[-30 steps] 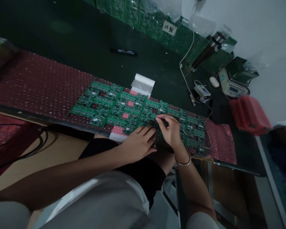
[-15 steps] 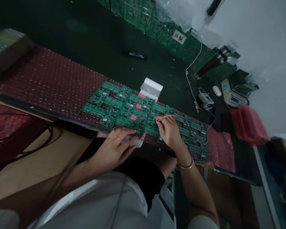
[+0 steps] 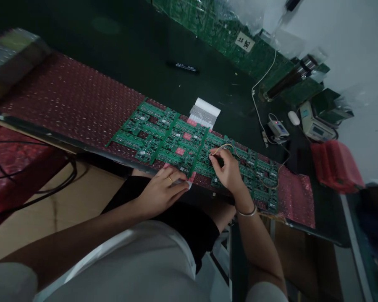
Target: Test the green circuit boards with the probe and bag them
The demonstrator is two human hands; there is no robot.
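Note:
A panel of green circuit boards [image 3: 164, 131] lies on red bubble wrap [image 3: 82, 96] along the bench's near edge. My right hand [image 3: 228, 172] is over the panel, thumb and fingertips closed on the end of a thin multicoloured wire cable [image 3: 232, 147]. The cable loops away to the right across the boards. At the panel's near edge, my left hand [image 3: 164, 191], with a ring, has its fingers bent together around the end of a white strip [image 3: 190, 183]; the fingertips are partly hidden. A rolled white strip [image 3: 205, 107] sticks out at the panel's far side.
Beyond the panel lies a black marker [image 3: 185, 67]. Stacked green boards [image 3: 214, 35] line the back, with a handwritten label [image 3: 245, 41]. To the right are a small box with a red light [image 3: 278, 128], a white mouse [image 3: 293, 118] and a red bubble-wrap bundle [image 3: 337, 167].
The whole view has shifted slightly. My left hand's fingers have drawn closer together at the panel's edge, and less of the white strip shows. My right hand keeps its pinch on the cable.

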